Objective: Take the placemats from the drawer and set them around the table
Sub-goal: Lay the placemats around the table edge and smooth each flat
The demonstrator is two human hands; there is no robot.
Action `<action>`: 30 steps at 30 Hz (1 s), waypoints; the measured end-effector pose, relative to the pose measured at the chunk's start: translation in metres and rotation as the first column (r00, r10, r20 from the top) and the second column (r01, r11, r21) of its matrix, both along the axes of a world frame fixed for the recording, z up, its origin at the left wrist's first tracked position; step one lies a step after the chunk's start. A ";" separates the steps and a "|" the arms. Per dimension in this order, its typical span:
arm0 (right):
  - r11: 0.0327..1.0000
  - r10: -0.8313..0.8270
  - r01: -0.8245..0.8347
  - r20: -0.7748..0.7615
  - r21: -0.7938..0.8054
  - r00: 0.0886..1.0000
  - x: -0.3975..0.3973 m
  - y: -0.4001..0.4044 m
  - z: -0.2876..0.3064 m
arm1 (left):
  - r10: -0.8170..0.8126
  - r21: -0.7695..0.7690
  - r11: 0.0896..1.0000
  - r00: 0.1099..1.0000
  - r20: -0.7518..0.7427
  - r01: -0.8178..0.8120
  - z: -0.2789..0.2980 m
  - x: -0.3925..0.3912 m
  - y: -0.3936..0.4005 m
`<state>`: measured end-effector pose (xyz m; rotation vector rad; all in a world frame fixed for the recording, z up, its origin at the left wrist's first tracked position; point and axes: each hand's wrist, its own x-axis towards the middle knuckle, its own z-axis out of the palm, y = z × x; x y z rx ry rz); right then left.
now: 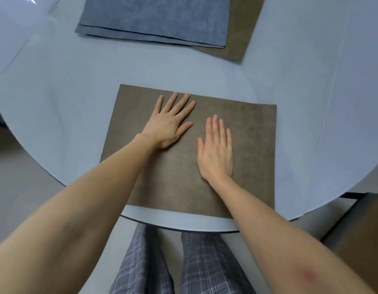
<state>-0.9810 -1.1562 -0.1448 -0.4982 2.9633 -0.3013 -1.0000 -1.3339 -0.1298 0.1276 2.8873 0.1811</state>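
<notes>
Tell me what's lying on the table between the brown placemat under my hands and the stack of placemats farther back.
Nothing: in the head view, only bare pale tabletop separates the brown rectangular placemat from the blue-topped stack.

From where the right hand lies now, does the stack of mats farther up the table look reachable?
Probably yes. The right hand lies flat on the brown mat, holding nothing, and only bare table separates it from the stack.

This looks like a home dining room: a round pale blue worktop (56, 98) with soft brown (183, 177) and blue placemats (154, 18).
</notes>
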 end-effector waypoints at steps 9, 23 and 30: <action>0.964 -0.250 0.247 0.021 0.100 0.968 0.021 -0.023 0.006 | 0.413 -0.076 0.910 0.906 0.093 -0.407 0.001 0.050 -0.103; 0.983 -0.163 0.167 -0.056 0.070 0.985 0.106 -0.069 -0.003 | 0.025 0.034 0.999 0.996 -0.081 -0.022 -0.009 0.181 -0.070; 0.982 -0.168 0.166 0.007 0.090 0.986 0.108 -0.069 0.002 | 0.077 -0.113 0.991 0.997 0.001 -0.076 -0.001 0.204 -0.125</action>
